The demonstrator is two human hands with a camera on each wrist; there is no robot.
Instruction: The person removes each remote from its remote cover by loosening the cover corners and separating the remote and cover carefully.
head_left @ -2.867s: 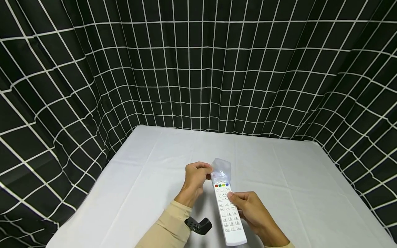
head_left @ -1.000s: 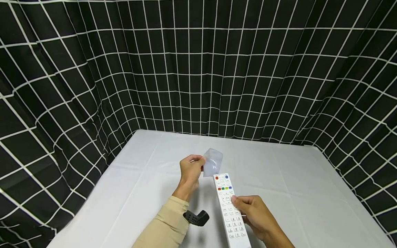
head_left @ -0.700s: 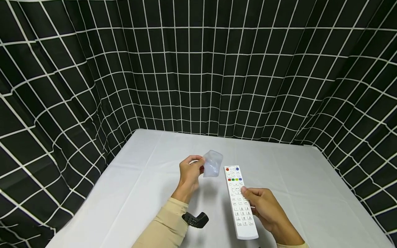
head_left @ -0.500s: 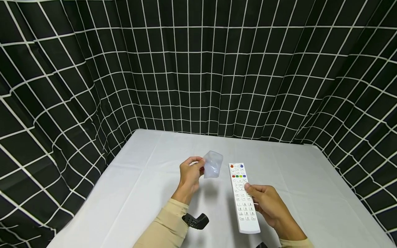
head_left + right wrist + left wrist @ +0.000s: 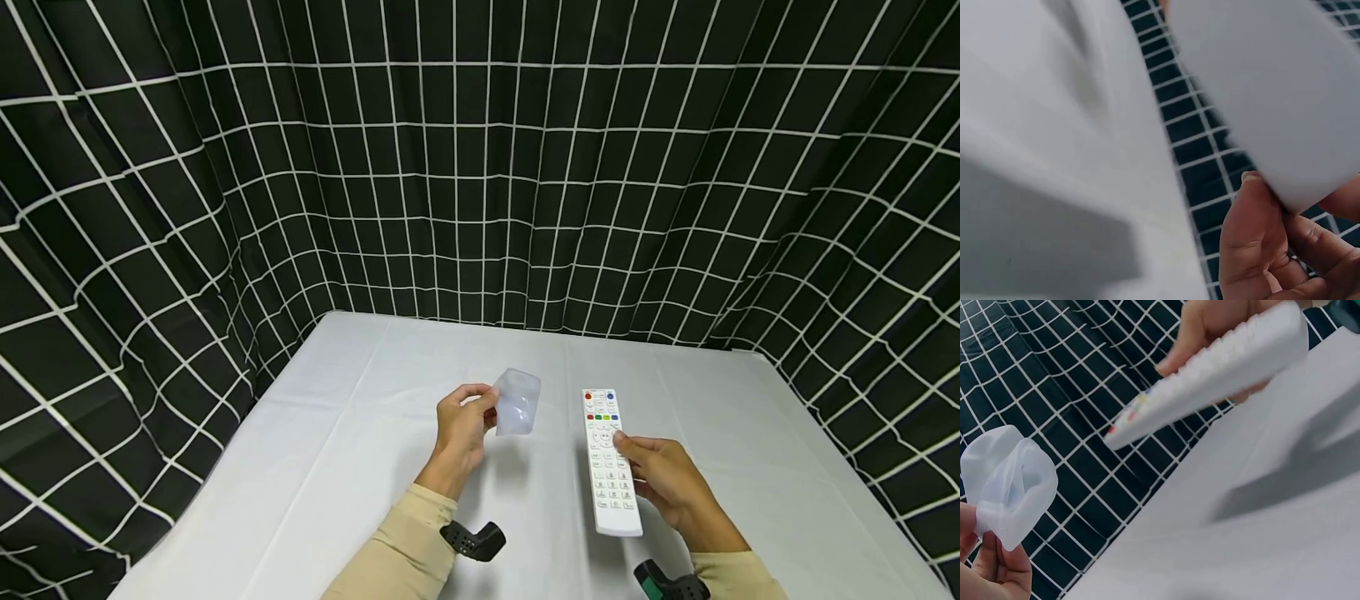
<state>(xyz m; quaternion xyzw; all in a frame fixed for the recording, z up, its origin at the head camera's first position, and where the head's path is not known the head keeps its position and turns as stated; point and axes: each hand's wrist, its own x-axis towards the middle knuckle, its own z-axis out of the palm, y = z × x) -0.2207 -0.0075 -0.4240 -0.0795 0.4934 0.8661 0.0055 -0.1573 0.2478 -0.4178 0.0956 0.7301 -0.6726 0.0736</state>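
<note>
A small translucent plastic sleeve [image 5: 519, 402] is pinched at its left edge between the thumb and fingers of my left hand [image 5: 461, 429], held above the table. In the left wrist view the sleeve [image 5: 1016, 481] looks soft, with an open, folded mouth. To its right, my right hand [image 5: 671, 483] grips a white remote control [image 5: 611, 467] by its right side, thumb on the button face. The remote is raised off the table, its coloured buttons at the far end. Sleeve and remote are apart. The right wrist view shows the plain underside of the remote [image 5: 1279, 94].
A white cloth covers the table [image 5: 360, 467], with shadows of both hands on it. Black curtains [image 5: 480, 167] with a white grid stand behind the table and at both sides. Dark bands [image 5: 474, 542] sit at both wrists.
The remote's end came out of the sleeve between the two oldest frames. My right hand has since carried the remote away to the right, while my left hand stays nearly still with the sleeve.
</note>
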